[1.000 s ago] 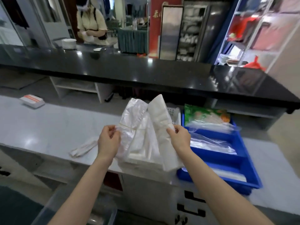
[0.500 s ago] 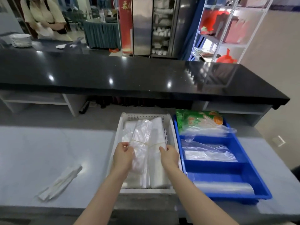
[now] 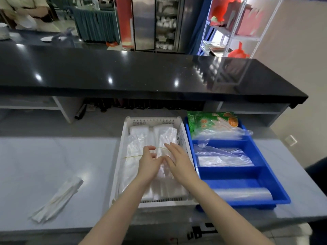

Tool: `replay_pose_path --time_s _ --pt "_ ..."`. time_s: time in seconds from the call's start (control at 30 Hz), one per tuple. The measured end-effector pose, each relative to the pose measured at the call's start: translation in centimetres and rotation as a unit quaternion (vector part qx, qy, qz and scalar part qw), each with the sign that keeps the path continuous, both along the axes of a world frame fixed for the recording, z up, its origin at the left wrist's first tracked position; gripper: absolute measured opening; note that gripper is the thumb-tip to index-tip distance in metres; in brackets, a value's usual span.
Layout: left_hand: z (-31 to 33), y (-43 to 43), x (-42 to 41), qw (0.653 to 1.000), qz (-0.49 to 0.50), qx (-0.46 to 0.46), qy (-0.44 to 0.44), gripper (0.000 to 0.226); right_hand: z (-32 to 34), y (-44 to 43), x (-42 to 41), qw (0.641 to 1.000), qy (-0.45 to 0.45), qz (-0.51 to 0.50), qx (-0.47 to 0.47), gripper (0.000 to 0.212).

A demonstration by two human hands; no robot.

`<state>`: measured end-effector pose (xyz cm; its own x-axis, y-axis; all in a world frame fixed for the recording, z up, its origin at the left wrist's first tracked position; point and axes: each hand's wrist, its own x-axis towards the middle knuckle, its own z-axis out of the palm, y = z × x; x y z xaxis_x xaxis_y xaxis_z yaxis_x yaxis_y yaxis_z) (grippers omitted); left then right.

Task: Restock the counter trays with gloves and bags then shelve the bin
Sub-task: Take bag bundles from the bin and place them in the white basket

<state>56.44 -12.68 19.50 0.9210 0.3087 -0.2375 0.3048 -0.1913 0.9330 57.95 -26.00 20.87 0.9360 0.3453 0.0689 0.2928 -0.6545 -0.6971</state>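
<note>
Both hands are over the bags (image 3: 129,170) in the white tray (image 3: 184,137). The right hand (image 3: 178,161) lies flat, fingers straight, resting on the right-hand bundle and gripping nothing. The left hand (image 3: 150,163) sits close beside it, fingers loosely curled above the film; I cannot tell whether they pinch any of it.

The bags lie lengthwise in the tray in two bundles, with a thin rubber band (image 3: 131,157) across them. They look light, soft and slippery: thin clear film that would likely slump and fan out if lifted by one end. The best hold, I judge, is at the band or around a bundle's middle, with the other hand underneath.

Just right of the tray stands the blue bin (image 3: 230,181), with a green glove pack (image 3: 212,121) in its far compartment, loose film in the middle one and a roll (image 3: 244,193) in the near one. Well to the left, on the counter (image 3: 53,156), lies a folded strip (image 3: 58,197) of more bags.
</note>
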Motion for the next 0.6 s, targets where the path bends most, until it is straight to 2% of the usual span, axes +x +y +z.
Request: replay_pose_path --time_s 0.07,0.13,0.2,0.3,0.37,0.5,0.6 --pt "-0.3 -0.4 -0.1 0.992 -0.053 0.111 -0.006 0.046 -0.7 -0.2 0.1 0.998 -0.003 0.005 -0.059 0.042" --pt "-0.8 -0.4 -0.2 0.966 -0.082 0.244 -0.026 0.054 -1.3 -0.4 0.1 0.993 -0.027 0.019 -0.112 0.041" --pt "-1.0 -0.2 -0.6 0.943 -0.105 0.313 -0.034 0.058 -1.8 -0.3 0.4 0.986 -0.059 0.033 -0.154 0.042" --pt "-1.1 0.2 -2.0 0.927 -0.132 0.348 -0.052 0.057 -1.7 0.0 1.3 0.977 -0.081 0.045 -0.193 0.042" --pt "-1.1 0.6 -3.7 0.928 -0.12 0.342 -0.084 0.051 -1.4 0.2 1.8 0.974 -0.079 0.06 -0.204 0.042" --pt "-0.9 2.3 -8.6 0.932 -0.027 0.339 -0.126 0.036 -0.4 0.5 1.0 0.974 -0.104 0.066 -0.188 0.042" --pt "-0.3 3.2 -13.0 0.91 0.059 0.384 -0.145 0.026 0.6 1.9 -1.8 0.972 -0.135 0.132 -0.143 0.039"
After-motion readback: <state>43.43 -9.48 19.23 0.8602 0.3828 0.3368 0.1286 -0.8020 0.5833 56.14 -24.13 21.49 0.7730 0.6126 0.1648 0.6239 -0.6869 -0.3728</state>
